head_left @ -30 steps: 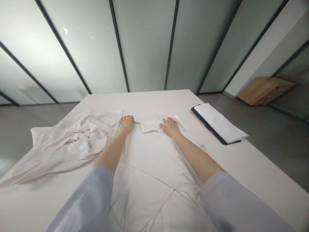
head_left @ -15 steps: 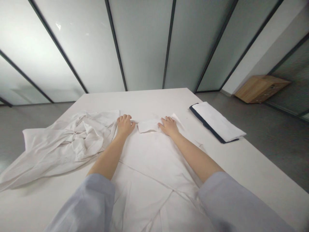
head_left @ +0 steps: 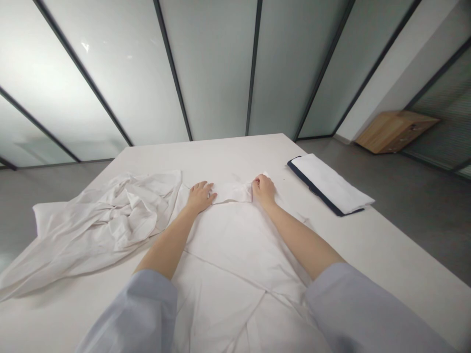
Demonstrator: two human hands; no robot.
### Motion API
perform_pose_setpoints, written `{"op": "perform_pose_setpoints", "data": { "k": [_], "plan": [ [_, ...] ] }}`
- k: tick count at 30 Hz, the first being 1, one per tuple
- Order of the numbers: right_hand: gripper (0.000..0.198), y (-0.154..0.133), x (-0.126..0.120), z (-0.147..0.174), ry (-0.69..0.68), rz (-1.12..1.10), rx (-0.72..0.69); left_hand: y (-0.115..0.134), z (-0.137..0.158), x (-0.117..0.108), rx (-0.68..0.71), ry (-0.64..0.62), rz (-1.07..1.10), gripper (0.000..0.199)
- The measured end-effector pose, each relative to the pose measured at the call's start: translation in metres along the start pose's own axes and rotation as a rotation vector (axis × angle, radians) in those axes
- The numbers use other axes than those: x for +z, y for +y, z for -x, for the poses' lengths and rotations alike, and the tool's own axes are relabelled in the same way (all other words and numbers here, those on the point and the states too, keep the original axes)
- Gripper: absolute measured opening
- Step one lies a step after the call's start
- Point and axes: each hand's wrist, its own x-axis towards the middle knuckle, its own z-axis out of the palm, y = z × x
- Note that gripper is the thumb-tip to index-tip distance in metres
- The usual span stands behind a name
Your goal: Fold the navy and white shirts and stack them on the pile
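White table (head_left: 368, 255) before frosted glass wall (head_left: 217, 68); hands seemingly flat on shirt (head_left: 235, 235).

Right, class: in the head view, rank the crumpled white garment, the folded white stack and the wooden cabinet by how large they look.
1. crumpled white garment, plainly largest.
2. folded white stack.
3. wooden cabinet: it looks about the stack's size, and it stands farther from the camera, so this order is unsure.

White shirt (head_left: 235, 245) spread flat on table, collar (head_left: 232, 192) farthest
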Motion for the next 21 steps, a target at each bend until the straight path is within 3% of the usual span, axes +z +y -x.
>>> {"op": "perform_pose_setpoints", "data": {
  "k": [2, 4, 7, 13, 21],
  "plan": [
    [0.03, 0.003, 0.0, -0.003, -0.016, -0.078, 0.104, 0.001, 0.0, -0.004, -0.032, 0.074, 0.012, 0.052],
    [0.029, 0.005, 0.002, -0.004, -0.034, -0.114, 0.141, 0.002, 0.0, -0.007, -0.076, 0.06, 0.044, 0.052],
    [0.022, 0.007, 0.005, -0.004, -0.059, -0.122, 0.092, 0.004, -0.002, -0.008, -0.105, 0.012, 0.154, 0.049],
    [0.018, 0.008, 0.01, -0.004, -0.125, -0.217, -0.069, 0.004, -0.007, -0.003, 0.007, -0.002, 0.392, 0.042],
    [0.023, 0.012, 0.015, -0.006, -0.124, -0.175, -0.157, 0.006, -0.006, -0.007, -0.121, -0.019, 0.417, 0.028]
  ]
}}
